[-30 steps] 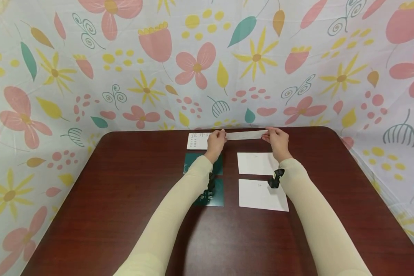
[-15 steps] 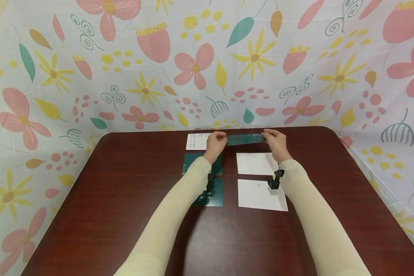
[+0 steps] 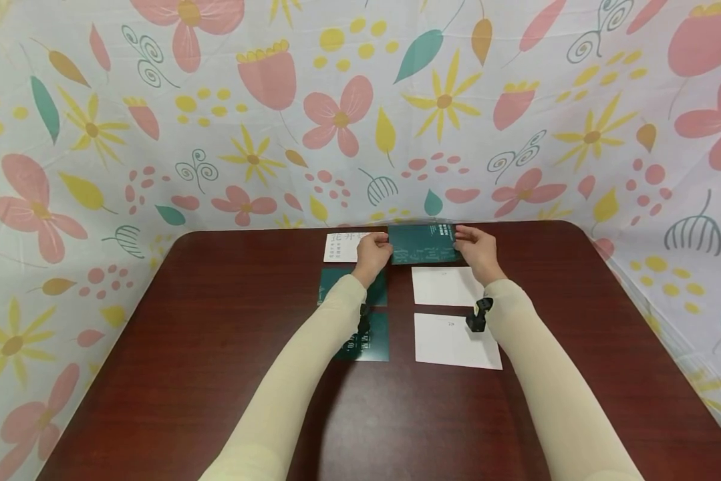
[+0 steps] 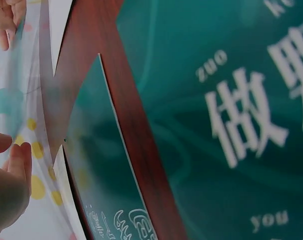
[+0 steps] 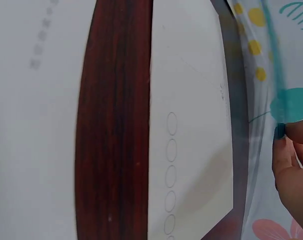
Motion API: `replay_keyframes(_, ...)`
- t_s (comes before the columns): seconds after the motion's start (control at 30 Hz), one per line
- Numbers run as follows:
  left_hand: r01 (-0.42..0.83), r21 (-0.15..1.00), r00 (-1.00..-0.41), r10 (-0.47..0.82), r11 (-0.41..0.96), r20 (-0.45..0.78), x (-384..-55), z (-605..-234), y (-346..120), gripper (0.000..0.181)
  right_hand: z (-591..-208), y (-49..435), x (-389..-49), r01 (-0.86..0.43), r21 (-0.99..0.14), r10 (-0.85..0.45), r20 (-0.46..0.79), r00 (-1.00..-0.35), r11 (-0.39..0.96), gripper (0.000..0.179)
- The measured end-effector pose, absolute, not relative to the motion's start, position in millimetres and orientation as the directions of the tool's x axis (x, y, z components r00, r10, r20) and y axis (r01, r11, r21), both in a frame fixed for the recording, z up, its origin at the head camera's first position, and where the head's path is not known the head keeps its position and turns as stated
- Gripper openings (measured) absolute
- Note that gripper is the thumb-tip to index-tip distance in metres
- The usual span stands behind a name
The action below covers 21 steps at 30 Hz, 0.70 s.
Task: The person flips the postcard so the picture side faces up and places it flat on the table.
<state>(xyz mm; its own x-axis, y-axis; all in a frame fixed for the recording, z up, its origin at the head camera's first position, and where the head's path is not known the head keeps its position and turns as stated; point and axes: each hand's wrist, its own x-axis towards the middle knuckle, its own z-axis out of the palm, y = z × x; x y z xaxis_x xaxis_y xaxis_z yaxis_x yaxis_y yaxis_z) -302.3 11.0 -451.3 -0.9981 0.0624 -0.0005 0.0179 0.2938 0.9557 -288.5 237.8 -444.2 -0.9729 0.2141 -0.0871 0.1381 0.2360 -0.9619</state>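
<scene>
A dark green postcard [image 3: 421, 244] with white print is held at its two short ends at the table's far side, its printed face toward me. My left hand [image 3: 372, 257] pinches the left end, and my right hand [image 3: 479, 254] pinches the right end. In the right wrist view, thumb and fingertips of the right hand [image 5: 294, 170] close on the card's edge. The left wrist view shows the card nearly edge-on and blurred between both hands. Under the left hand lies a white card [image 3: 340, 247] with Chinese characters, partly covered by the fingers.
Two green cards, the far one [image 3: 334, 284] and the near one [image 3: 372, 337], lie below the left forearm, partly hidden. Two white cards, far [image 3: 446, 285] and near [image 3: 456, 344], lie at the right. A flowered cloth [image 3: 342, 120] hangs behind the brown table [image 3: 216, 374].
The held card showed a narrow white face one second ago, then a narrow green one. Now its green face is tilted fully into view. Both hands have barely moved.
</scene>
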Motion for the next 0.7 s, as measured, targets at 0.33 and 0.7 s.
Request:
replay_keyframes(0.33, 0.074, 0.932, -0.994, 0.103, 0.355, 0.04, -305.6, -456.8, 14.8, 0.04, -445.9, 240.6, -289.8, 0.159, -0.931, 0.237, -0.082, -0.968, 0.328, 0.042)
replay_keyframes(0.7, 0.083, 0.893, -0.993, 0.117, 0.443, 0.035, -304.1, -451.9, 24.6, 0.047, -448.9, 239.9, -294.6, 0.177, -0.883, 0.245, -0.073, -0.967, 0.434, 0.05)
